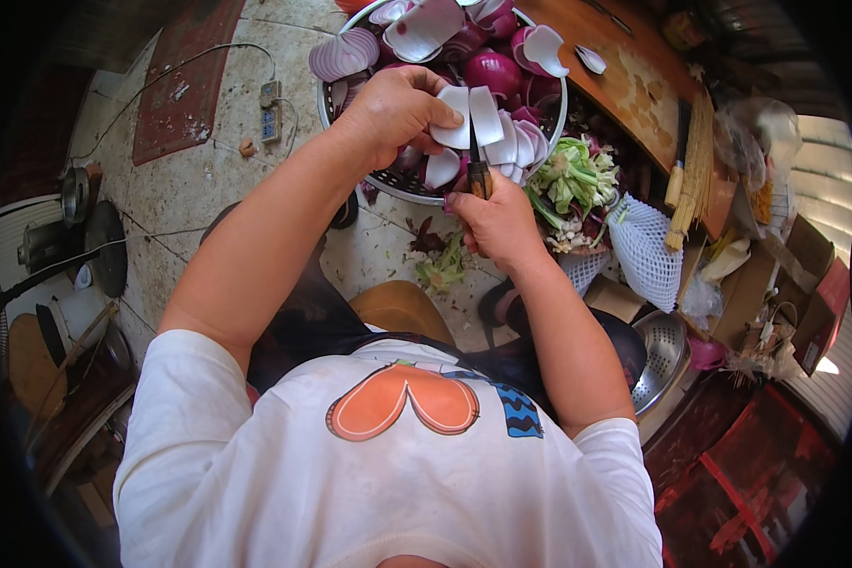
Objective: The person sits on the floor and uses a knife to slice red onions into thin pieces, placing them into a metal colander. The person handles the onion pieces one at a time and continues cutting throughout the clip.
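Observation:
My left hand [401, 110] pinches a pale onion layer [449, 119] between thumb and fingers, above a metal colander [563, 121]. In my right hand [500, 220] is the dark handle of a small knife [477, 174]. Its blade points away from me, between the held layer and another cut strip of onion [485, 117]. Whether that strip is fully severed I cannot tell. Several cut onion pieces [518, 145] lie fanned at the colander's near right side. Red onions [493, 73], some whole-looking and some in layers, fill the colander. My left fingertips are partly hidden behind the layer.
A wooden table [653, 42] stands at far right, bearing an onion piece [590, 59]. Leafy vegetable trimmings [575, 174] and a white foam net [646, 238] are to the right. A power strip [270, 113] with its cord lies on the tiled floor [255, 184]. Another colander [659, 355] sits lower right.

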### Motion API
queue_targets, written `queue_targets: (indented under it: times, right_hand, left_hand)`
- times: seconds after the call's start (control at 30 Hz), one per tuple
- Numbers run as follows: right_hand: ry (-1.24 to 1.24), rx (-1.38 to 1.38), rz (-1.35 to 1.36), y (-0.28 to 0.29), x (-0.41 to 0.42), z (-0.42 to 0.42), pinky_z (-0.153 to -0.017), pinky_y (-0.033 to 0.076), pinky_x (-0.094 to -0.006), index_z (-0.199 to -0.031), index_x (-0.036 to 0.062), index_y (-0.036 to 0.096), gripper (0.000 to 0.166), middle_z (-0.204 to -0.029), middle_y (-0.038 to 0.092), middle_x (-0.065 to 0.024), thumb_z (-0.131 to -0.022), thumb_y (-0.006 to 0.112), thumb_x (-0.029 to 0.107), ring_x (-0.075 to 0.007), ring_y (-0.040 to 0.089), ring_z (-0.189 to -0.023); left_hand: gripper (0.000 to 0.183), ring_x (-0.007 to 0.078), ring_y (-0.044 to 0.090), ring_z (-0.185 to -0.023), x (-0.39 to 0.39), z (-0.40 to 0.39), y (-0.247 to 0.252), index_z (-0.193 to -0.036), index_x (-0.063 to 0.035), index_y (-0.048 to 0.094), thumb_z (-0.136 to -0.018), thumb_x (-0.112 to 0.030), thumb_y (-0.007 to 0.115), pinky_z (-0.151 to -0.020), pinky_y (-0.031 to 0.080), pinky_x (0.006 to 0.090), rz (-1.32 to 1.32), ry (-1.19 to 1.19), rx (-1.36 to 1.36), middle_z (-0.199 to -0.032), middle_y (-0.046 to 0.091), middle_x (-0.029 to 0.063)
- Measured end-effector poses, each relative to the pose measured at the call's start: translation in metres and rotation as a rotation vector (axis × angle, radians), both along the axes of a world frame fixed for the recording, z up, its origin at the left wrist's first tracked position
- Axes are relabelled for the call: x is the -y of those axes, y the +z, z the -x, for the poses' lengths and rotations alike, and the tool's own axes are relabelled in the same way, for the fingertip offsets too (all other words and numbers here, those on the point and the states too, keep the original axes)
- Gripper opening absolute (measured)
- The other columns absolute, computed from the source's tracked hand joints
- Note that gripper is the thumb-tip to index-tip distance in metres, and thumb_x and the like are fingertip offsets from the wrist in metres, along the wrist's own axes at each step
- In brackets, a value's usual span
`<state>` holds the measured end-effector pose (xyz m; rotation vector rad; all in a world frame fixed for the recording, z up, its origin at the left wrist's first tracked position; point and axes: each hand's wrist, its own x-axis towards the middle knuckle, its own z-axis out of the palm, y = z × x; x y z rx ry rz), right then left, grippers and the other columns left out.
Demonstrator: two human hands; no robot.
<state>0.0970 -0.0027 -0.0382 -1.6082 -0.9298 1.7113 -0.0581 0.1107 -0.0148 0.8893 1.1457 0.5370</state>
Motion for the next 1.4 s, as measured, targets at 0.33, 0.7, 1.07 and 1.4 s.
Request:
queue_targets:
  times: [0.33,0.7,1.07,1.4]
  right_hand:
    - [-0.090,-0.054,0.008,0.014,0.001,-0.011,-0.042,0.042,-0.0265,-0.088,0.0036,0.054,0.014,-0.063,0.054,-0.0017,-0.082,0.064,0.011,-0.0102,0.049,-0.045]
    - [-0.194,-0.035,-0.139,0.017,0.011,-0.034,-0.043,0.042,-0.0248,-0.087,0.0057,0.055,0.012,-0.064,0.052,0.0013,-0.082,0.065,0.010,-0.0074,0.049,-0.046]
    - [-0.142,0.102,-0.285,0.004,0.014,-0.035,-0.056,0.045,-0.0267,-0.088,0.0033,0.057,0.016,-0.067,0.056,0.0006,-0.080,0.066,0.014,-0.0089,0.051,-0.057]
    - [-0.070,0.261,-0.271,0.007,0.006,-0.029,-0.061,0.046,-0.0286,-0.090,0.0013,0.058,0.018,-0.069,0.059,-0.0030,-0.078,0.064,0.013,-0.0111,0.051,-0.060]
  left_hand:
    - [0.036,0.0235,0.065,-0.083,-0.025,-0.013,-0.027,-0.107,-0.0040,0.063,-0.075,-0.016,0.074,-0.075,0.052,0.0344,-0.846,-0.133,-0.716,-0.094,0.068,0.0085]
    - [0.045,0.0314,0.058,-0.107,-0.049,-0.060,-0.043,-0.120,-0.0114,0.060,-0.075,-0.016,0.067,-0.094,0.046,0.0414,-1.165,-0.348,-0.907,-0.112,0.063,0.0119]
    - [0.033,0.0132,0.064,-0.078,-0.054,-0.037,-0.012,-0.111,-0.0005,0.064,-0.080,-0.012,0.067,-0.064,0.052,0.0263,-0.474,0.037,-0.254,-0.095,0.067,0.0068]
    - [0.031,0.0127,0.061,-0.076,-0.047,-0.021,0.000,-0.103,0.0005,0.064,-0.073,-0.005,0.071,-0.064,0.051,0.0264,-0.444,0.008,-0.215,-0.090,0.064,0.0056]
